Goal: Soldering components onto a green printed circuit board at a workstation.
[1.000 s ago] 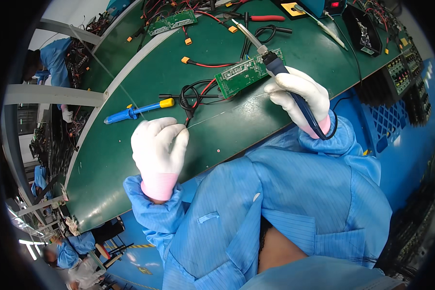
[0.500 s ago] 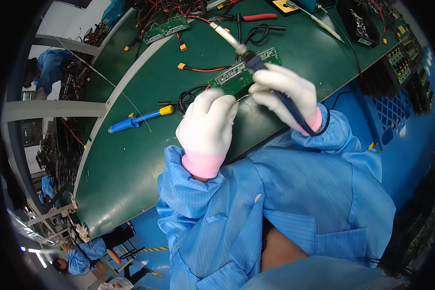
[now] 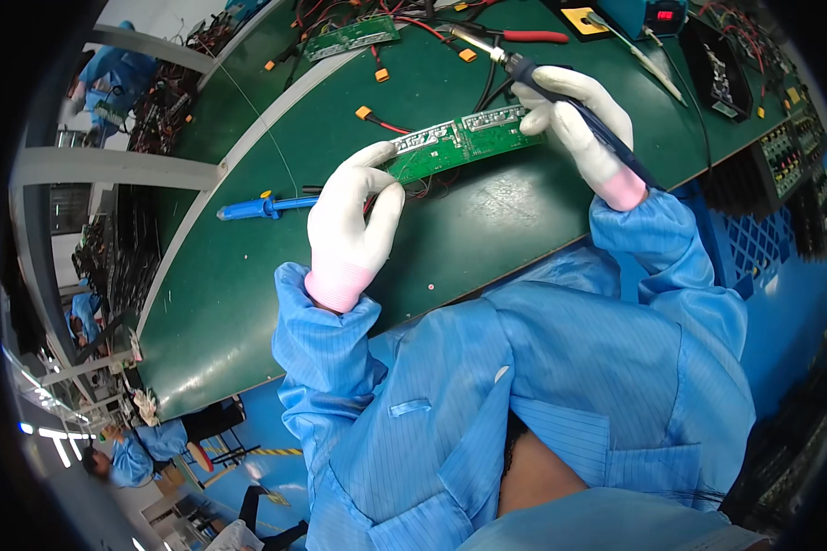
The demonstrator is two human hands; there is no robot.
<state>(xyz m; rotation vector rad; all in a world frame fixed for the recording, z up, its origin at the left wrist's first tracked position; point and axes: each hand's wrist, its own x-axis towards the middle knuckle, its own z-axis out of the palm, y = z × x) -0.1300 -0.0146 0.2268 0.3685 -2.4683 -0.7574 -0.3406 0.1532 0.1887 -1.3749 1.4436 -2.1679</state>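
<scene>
Both my hands wear white gloves with pink cuffs. My left hand [image 3: 354, 216] grips the left end of a green circuit board [image 3: 459, 147], thumb and fingers on its edge. The board is tilted, with a row of silvery solder along its far edge. My right hand [image 3: 583, 124] is closed around the dark blue handle of a soldering iron [image 3: 522, 70], whose metal end points up and left, away from the board. Its fingertips also touch the board's right end. Left of my left hand lies a blue solder sucker [image 3: 257, 208], partly hidden by that hand.
On the green table [image 3: 294, 294], red-handled pliers [image 3: 535, 37], a second green board [image 3: 352, 39] and wires with yellow connectors [image 3: 469, 56] lie farther off. A yellow sponge [image 3: 583, 21], a soldering station [image 3: 651, 16] and a black tray [image 3: 715, 69] stand far right.
The circuit board, flat on the table before, is now held up between my hands. My left hand has taken its left end; my right hand has moved right with the iron.
</scene>
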